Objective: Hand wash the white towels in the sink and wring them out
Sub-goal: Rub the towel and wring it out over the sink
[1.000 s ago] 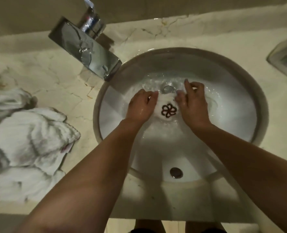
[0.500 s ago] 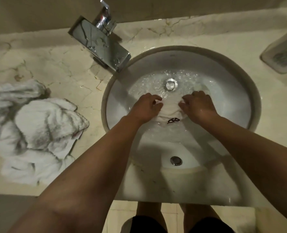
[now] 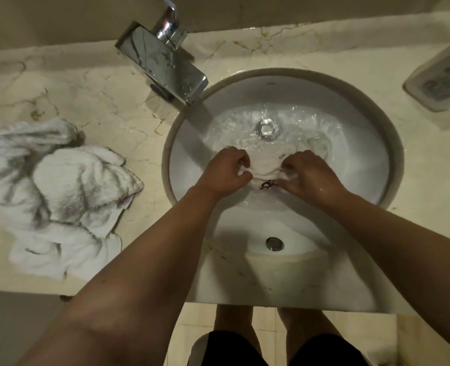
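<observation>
Towel bunched in our hands, low in the sink.
Our left hand and right hand each clench a fold, below the drain at 12 o'clock; it may be underwater. Wringing here could splash the counter.

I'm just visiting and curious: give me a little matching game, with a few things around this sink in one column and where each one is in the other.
Things:
1. towel being washed
2. pile of towels
3. faucet
4. overflow hole

Places:
A. on the counter, left of the basin
B. in the near wall of the basin
C. in the water, gripped by both hands
D. behind the basin's left rim

Pairs: 1-C, 2-A, 3-D, 4-B
</observation>
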`<state>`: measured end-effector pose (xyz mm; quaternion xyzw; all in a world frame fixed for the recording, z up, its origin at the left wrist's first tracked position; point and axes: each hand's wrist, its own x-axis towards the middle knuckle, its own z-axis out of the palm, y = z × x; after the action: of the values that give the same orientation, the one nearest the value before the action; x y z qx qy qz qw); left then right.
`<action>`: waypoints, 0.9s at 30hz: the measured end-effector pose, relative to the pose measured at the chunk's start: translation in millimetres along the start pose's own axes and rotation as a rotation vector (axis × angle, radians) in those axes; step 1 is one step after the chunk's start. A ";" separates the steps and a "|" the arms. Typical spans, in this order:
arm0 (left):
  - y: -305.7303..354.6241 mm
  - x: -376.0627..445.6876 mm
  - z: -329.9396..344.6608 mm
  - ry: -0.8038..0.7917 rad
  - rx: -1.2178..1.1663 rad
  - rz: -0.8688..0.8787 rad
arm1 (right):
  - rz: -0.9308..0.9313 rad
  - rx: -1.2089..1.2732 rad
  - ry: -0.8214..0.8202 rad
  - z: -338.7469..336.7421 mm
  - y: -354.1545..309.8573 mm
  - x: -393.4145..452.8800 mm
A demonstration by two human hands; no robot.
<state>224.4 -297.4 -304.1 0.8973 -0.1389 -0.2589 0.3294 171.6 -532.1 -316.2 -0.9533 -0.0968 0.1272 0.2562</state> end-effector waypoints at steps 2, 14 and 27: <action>-0.5 1.5 -0.3 0.005 0.027 0.001 | 0.025 -0.017 -0.008 7.1 0.2 -1.6; 19.0 0.3 -18.7 0.070 0.084 0.049 | 0.138 -0.118 -0.100 -1.5 -18.5 16.0; 112.2 -20.5 -107.2 0.043 0.077 0.149 | 0.234 0.402 -0.137 -93.6 -81.3 19.1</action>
<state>258.3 -316.7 -152.5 0.9019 -0.2078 -0.2088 0.3158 207.4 -501.6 -199.9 -0.8771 0.0244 0.2369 0.4170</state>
